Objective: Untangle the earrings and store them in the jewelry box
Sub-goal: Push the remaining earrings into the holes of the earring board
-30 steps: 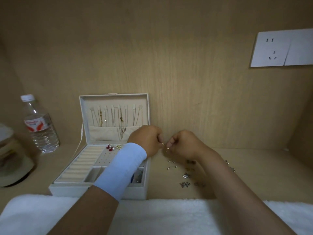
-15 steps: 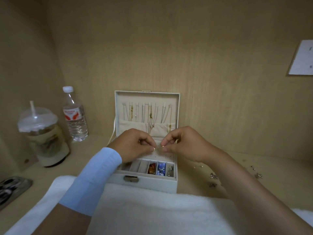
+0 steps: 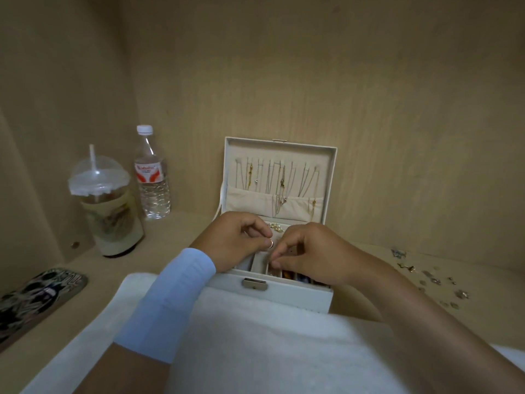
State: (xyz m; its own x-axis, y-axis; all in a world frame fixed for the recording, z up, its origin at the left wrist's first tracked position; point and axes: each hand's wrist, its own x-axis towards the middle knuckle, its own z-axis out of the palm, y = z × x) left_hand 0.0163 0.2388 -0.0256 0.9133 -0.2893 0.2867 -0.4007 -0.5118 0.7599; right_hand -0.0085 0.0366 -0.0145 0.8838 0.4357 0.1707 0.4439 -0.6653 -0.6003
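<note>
The white jewelry box (image 3: 284, 297) stands open on the wooden shelf, its lid upright with necklaces hanging inside. Both hands hover over its tray. My left hand (image 3: 235, 240), with a light blue wrist sleeve, pinches a small earring (image 3: 271, 244) between thumb and forefinger. My right hand (image 3: 309, 251) has its fingers curled, fingertips pinched together just right of the earring and above the front compartments; what it pinches is too small to make out. Pearl earrings (image 3: 276, 226) lie in the tray behind the hands. Several loose earrings (image 3: 431, 280) are scattered on the shelf to the right.
A plastic cup with domed lid and straw (image 3: 105, 206) and a water bottle (image 3: 152, 174) stand left of the box. A patterned phone case (image 3: 34, 297) lies at the far left. A white towel (image 3: 241, 342) covers the shelf's front edge.
Both hands moved from the loose pile over to the open box tray and lowered toward it, still pinching the small earring. The view swung left, bringing the cup and phone case in.
</note>
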